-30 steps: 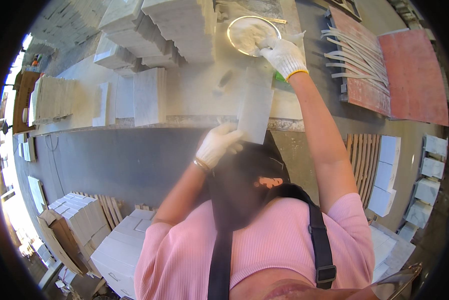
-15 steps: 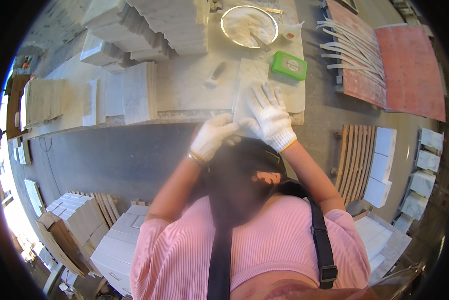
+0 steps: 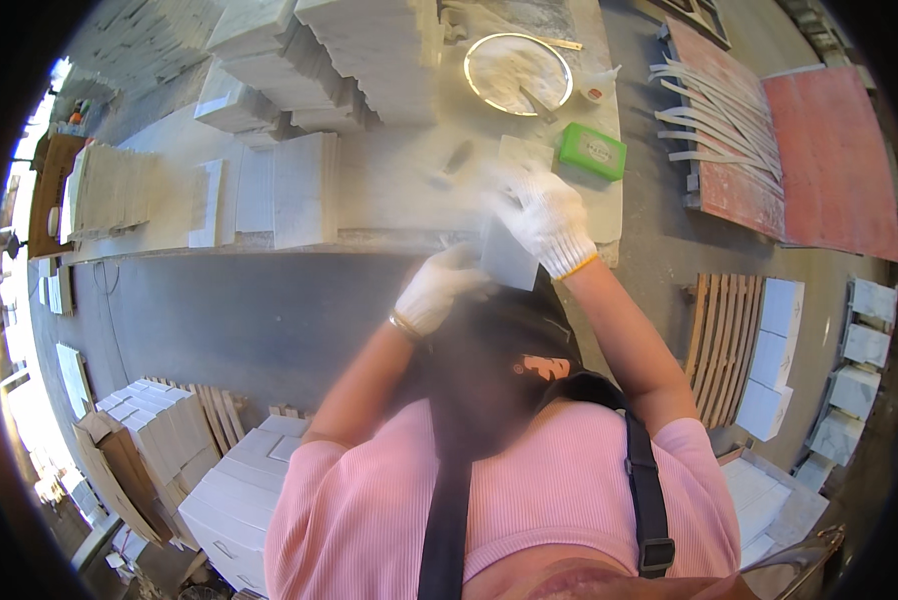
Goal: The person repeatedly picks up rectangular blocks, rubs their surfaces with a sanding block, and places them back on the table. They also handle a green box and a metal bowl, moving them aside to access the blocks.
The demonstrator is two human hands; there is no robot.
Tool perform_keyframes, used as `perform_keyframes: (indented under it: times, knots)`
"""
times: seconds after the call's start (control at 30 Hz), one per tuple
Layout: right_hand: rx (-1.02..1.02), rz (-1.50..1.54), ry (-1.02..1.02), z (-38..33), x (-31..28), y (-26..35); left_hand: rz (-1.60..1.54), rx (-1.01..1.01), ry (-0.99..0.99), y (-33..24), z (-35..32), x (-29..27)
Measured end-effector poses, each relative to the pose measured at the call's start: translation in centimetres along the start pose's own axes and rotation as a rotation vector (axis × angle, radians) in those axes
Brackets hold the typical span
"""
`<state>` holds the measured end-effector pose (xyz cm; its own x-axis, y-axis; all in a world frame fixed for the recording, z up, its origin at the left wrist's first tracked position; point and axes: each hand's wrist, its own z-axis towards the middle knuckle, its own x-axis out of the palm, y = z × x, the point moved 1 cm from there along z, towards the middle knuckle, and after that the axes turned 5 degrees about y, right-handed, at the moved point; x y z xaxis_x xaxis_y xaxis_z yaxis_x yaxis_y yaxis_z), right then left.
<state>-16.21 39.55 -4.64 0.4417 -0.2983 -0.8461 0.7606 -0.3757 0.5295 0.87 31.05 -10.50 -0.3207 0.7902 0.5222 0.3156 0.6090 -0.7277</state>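
A pale stone tile [image 3: 511,262] is tilted at the front edge of the workbench, its near end hanging over my black apron. My right hand [image 3: 551,222], in a white knitted glove, is closed on the tile's right side and far part; its fingertips are blurred. At the tile's near left edge is my gloved left hand [image 3: 439,290], fingers bent in against it, partly smeared and hidden. Beyond the right hand another pale tile [image 3: 525,153] lies on the bench, beside a green box [image 3: 593,152].
Farther back are a round basin of white powder [image 3: 509,70] with a scraper [image 3: 537,103] and a small white bag [image 3: 599,84]. Stacked tiles [image 3: 304,190] crowd the bench's left. White strips [image 3: 719,120] lie on a red board [image 3: 834,155] at right. Boxes [image 3: 239,500] stand behind left.
The tile has been lifted off the bench and tilted toward me. My right hand went from lying flat and spread on it to gripping it. My left hand stays at its near edge.
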Motion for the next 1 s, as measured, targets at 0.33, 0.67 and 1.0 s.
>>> perform_keyframes:
  times: [0.33, 0.67, 1.0]
  knots:
    - [-0.091, -0.422, 0.371, 8.0, 1.7, 1.5, 0.037, 0.015, 0.029, 0.4, -0.1, -0.3]
    - [0.023, 0.914, 0.086, 3.4, -2.1, -0.5, 0.062, -0.002, 0.034, 0.0, -0.1, -0.1]
    - [0.130, 0.458, 0.051, -3.5, -1.1, -5.9, 0.161, -0.067, -0.027, -1.2, -0.8, 1.2]
